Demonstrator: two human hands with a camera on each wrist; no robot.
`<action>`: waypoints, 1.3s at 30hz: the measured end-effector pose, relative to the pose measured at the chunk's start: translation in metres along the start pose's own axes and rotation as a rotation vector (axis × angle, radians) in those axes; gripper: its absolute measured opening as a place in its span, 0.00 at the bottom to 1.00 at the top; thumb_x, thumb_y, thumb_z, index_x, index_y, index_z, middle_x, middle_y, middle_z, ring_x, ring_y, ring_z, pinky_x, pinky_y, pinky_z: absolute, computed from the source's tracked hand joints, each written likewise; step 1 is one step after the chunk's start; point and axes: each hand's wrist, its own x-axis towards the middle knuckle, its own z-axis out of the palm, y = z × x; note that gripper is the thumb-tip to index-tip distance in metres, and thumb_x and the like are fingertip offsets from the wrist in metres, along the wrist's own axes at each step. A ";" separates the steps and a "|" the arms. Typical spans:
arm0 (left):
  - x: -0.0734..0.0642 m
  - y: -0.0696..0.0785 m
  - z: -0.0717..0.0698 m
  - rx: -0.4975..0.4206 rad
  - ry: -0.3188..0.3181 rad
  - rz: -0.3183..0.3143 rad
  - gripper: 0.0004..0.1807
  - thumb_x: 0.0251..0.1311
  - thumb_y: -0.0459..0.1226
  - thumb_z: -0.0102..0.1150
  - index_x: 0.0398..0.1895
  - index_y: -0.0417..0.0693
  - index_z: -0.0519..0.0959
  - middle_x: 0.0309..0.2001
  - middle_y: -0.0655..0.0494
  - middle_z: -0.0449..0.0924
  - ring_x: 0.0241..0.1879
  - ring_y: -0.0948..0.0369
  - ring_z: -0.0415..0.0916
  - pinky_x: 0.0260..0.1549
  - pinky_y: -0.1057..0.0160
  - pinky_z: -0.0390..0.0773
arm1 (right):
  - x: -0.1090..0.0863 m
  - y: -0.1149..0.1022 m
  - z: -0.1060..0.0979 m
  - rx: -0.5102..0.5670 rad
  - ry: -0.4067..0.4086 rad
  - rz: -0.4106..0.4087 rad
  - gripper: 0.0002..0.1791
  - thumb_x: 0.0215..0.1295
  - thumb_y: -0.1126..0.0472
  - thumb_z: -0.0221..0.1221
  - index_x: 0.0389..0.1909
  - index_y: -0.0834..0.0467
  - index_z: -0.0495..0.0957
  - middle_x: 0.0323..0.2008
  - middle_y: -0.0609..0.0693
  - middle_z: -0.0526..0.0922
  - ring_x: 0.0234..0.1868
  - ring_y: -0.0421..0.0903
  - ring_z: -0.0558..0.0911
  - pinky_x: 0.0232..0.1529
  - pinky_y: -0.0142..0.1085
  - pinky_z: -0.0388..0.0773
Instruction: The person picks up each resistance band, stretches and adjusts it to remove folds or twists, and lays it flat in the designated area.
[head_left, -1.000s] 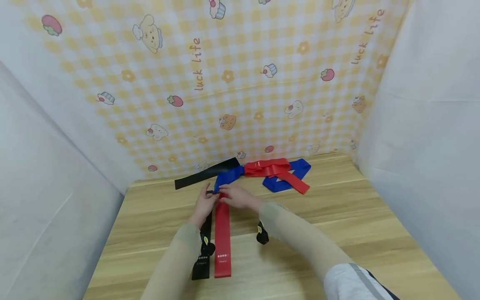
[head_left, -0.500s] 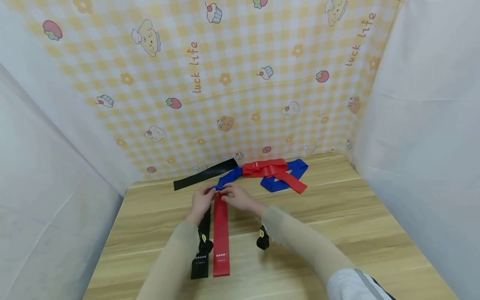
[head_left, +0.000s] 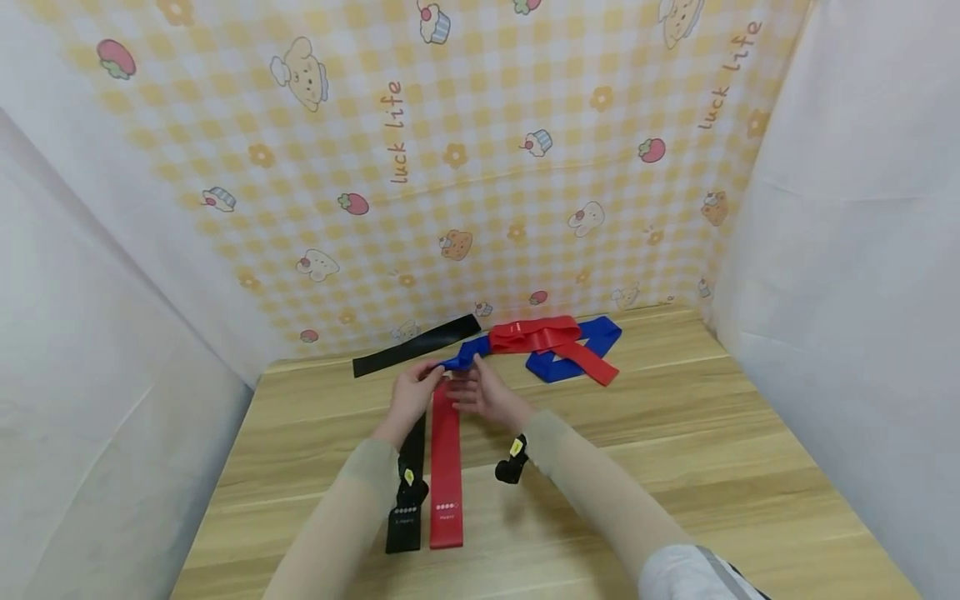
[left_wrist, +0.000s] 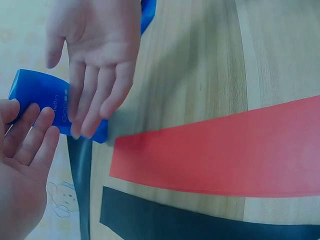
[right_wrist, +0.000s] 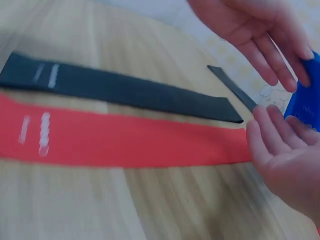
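Note:
My left hand (head_left: 411, 397) pinches the left end of a blue resistance band (head_left: 470, 350), which carries a printed "Light" label in the left wrist view. Beside it my right hand (head_left: 495, 398) is turned palm up with its fingers extended. Those fingers overlap the blue band (left_wrist: 37, 86) in the left wrist view, and the thumb is right at its edge in the head view. Below both hands a red resistance band (head_left: 446, 467) lies flat on the table. A black resistance band (head_left: 404, 533) runs alongside it, partly hidden by the left forearm.
Another black band (head_left: 416, 343) lies slantwise along the table's back edge. A bundled red band (head_left: 540, 335) lies right of it, overlapping a looped blue band (head_left: 600, 337). White cloth walls (head_left: 840, 250) flank the wooden table (head_left: 675, 433); a checked cloth (head_left: 487, 200) hangs behind.
My right hand has turned from palm down to palm up, and its fingers have spread away from the blue band. The left hand keeps its pinch, shifted slightly up; the band's end has risen.

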 end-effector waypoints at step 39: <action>-0.076 -0.016 -0.008 0.088 -0.238 0.121 0.11 0.69 0.34 0.54 0.50 0.44 0.82 0.48 0.41 0.81 0.50 0.42 0.78 0.49 0.54 0.78 | -0.019 -0.043 -0.018 0.604 0.101 -0.062 0.37 0.78 0.55 0.43 0.77 0.52 0.34 0.77 0.53 0.42 0.75 0.50 0.45 0.72 0.42 0.44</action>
